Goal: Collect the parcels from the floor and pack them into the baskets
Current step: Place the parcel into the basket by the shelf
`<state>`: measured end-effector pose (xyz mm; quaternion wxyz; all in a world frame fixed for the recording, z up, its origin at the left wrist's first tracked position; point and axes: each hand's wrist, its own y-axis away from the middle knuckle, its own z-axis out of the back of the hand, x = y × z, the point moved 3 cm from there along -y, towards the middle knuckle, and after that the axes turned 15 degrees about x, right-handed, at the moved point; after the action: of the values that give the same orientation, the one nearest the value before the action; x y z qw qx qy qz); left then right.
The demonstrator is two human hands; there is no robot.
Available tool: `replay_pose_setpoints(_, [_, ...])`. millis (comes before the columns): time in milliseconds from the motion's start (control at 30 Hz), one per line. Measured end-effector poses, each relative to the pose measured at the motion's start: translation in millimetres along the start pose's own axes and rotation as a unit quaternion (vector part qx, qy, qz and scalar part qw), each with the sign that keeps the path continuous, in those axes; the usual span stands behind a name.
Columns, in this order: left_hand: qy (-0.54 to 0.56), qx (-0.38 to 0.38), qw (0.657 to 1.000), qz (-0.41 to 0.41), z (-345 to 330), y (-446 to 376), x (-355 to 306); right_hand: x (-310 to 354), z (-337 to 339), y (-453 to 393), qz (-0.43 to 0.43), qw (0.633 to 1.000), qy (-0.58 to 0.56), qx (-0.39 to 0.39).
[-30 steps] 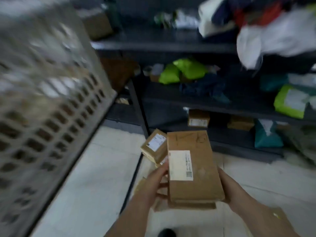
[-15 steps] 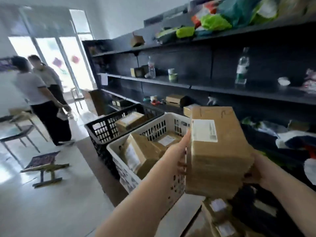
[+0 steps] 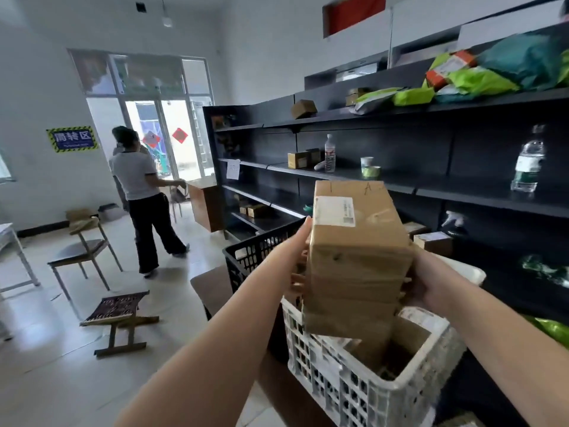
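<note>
I hold a stack of brown cardboard parcels [image 3: 357, 260] between both hands, the top one bearing a white label. My left hand [image 3: 300, 254] presses its left side and my right hand [image 3: 431, 278] presses its right side. The stack hangs just above a white lattice basket [image 3: 369, 386] that has cardboard parcels inside. Behind the white basket stands a black lattice basket [image 3: 249, 257], its contents hidden by my arm and the stack.
Dark shelving [image 3: 431, 180] runs along the right with bottles, small boxes and green bags. A person [image 3: 144, 198] stands by the glass door at the left. A chair [image 3: 83, 251] and a low folding stool [image 3: 120, 318] stand on the tiled floor.
I have risen from the floor with the parcel stack and brought it over the white basket. The view swung from the low shelves up to the room.
</note>
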<state>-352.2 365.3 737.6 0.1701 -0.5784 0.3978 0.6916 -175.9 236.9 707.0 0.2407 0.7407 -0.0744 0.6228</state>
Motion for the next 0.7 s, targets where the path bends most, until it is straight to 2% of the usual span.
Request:
replay_pose_setpoints(167, [-0.037, 0.032, 0.999, -0.024, 55.7, -42.6, -35.7, 29.1, -39.3, -34.9, 0.023, 0.999, 0.006, -0.045])
replay_pose_setpoints(267, [-0.045, 0.048, 0.998, -0.022, 71.5, -76.1, -49.4, 42.9, -48.7, -55.3, 0.007, 0.997, 0.02, -0.079])
replay_pose_setpoints(433, [-0.035, 0.127, 0.991, -0.034, 75.3, -129.7, -62.4, 53.9, -37.9, -90.8, 0.026, 0.994, -0.006, -0.103])
replay_pose_setpoints(700, [-0.054, 0.182, 0.981, -0.034, 84.1, -215.9, -97.2, 73.2, -22.7, -155.4, 0.023, 0.989, -0.03, -0.143])
